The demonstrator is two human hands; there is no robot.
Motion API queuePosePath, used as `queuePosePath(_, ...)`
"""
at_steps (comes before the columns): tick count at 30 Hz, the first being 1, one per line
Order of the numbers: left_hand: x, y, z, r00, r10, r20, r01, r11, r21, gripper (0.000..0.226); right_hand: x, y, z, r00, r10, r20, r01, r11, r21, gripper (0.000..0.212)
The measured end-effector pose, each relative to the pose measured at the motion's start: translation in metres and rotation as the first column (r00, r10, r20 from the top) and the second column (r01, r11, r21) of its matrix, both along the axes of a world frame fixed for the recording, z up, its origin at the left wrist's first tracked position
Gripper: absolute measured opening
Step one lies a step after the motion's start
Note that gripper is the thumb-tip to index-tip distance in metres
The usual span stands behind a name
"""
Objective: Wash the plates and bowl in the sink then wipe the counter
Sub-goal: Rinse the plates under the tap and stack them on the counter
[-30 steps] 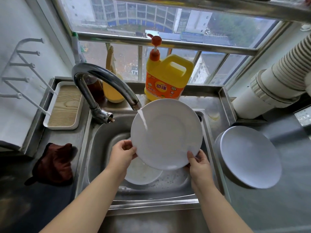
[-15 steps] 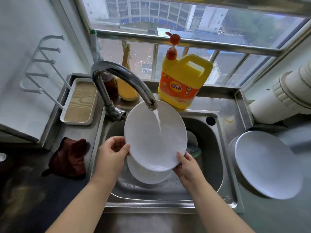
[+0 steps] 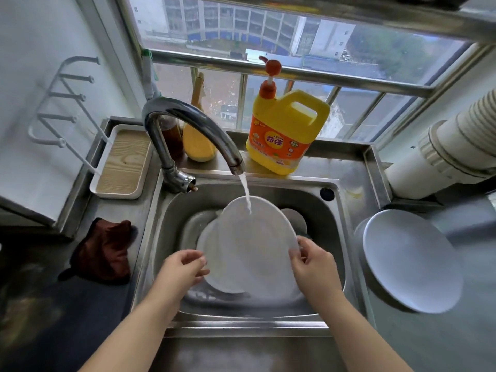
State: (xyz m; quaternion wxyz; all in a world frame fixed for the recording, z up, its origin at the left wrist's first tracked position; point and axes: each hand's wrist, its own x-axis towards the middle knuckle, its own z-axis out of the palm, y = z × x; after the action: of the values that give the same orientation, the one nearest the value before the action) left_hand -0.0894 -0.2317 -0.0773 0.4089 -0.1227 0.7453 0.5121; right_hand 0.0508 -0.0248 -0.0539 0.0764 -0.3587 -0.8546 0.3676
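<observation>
Two hands work low in the sink (image 3: 332,210), at the middle of the worktop's near edge. The right hand (image 3: 314,267) pinches the rim of a white plate (image 3: 257,245) tilted under the stream; the left hand (image 3: 182,269) sits with fingers loosely curled at a second plate (image 3: 212,253) beneath, though whether it grips is unclear through the blur. Rinsing looks to be the step in hand. Next, I judge, the plate needs turning so water reaches its back. Further right, a washed plate (image 3: 410,261) leans at the sink's edge. A brown cloth (image 3: 104,251) waits on the left. Behind, the tap (image 3: 188,124) runs beside a detergent jug (image 3: 284,132).
</observation>
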Motion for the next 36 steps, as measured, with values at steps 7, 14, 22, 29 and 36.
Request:
queuePosePath(7,-0.005,0.053,0.023,0.867,0.233,0.441,-0.365,0.899,0.242,0.029,0.013,-0.014,-0.011,0.949,0.313,0.046,-0.276,0.748,0.603,0.035)
queuePosePath(14,0.002,0.056,0.019,0.843,0.288,0.453,-0.426,0.873,0.237,0.014,0.030,-0.017,-0.030,0.946,0.300,-0.123,-0.176,0.794,0.582,0.030)
queuePosePath(22,-0.002,0.048,0.015,0.942,0.173,0.286,-0.278,0.881,0.383,0.015,0.037,-0.018,-0.032,0.995,-0.064,-0.076,0.068,0.997,0.048,0.060)
queuePosePath(29,0.003,0.044,0.003,0.958,0.156,0.242,-0.257,0.841,0.476,0.020,0.013,-0.003,-0.035,0.822,-0.504,0.266,0.515,0.458,-0.724,0.039)
queuePosePath(36,0.005,0.044,0.001,0.969,0.163,0.183,-0.236,0.824,0.515,0.021,-0.005,-0.018,-0.028,0.717,-0.617,0.325,0.411,-0.002,-0.912,0.022)
